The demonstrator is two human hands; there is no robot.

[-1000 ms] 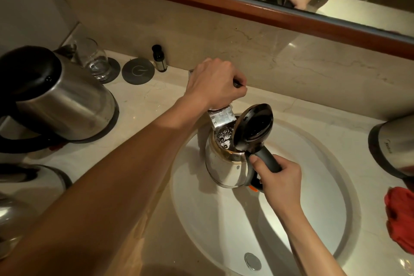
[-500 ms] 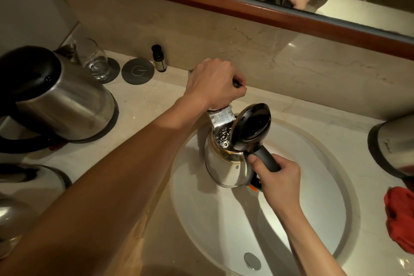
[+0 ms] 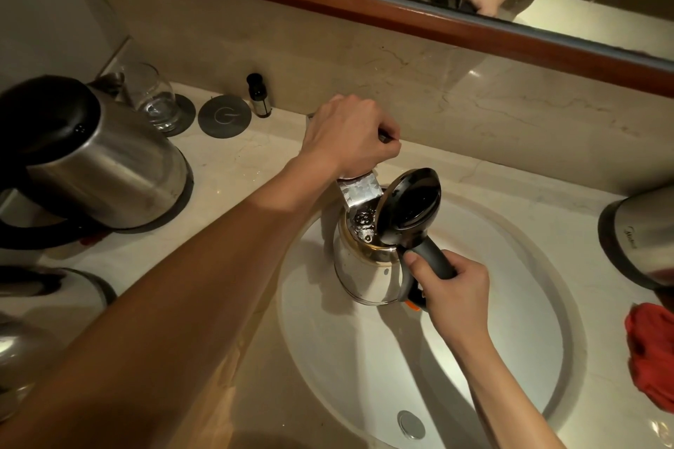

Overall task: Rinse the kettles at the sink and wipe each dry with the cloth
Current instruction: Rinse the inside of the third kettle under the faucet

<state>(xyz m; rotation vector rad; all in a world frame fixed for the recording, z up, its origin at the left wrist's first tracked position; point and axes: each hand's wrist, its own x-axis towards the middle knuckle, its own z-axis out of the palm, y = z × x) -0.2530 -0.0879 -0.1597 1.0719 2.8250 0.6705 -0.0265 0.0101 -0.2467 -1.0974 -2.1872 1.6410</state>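
over the white sink (image 3: 510,357), the right hand (image 3: 456,297) grips the dark handle of a steel kettle (image 3: 364,273), fingers wrapped round it and thumb on top, holding it upright under the tap spout (image 3: 359,191) with its lid (image 3: 410,210) flipped open. the left hand (image 3: 346,137) is closed over the tap lever, which is mostly hidden beneath the fist. water falls in a flat sheet from the spout into the kettle's mouth, where it churns. against the frames from the last second almost nothing has shifted: the kettle sits a touch lower and nearer the spout, the lever hand has not moved (so the flow looks steady). that suggests the rinse of this kettle is mid-fill, with swirling and emptying yet to come. three more kettles wait on the counter (image 3: 255,157), two at the left (image 3: 105,164) (image 3: 47,306) and one at the right edge (image 3: 645,237). the red cloth (image 3: 653,354) lies crumpled on the counter below that one, untouched.
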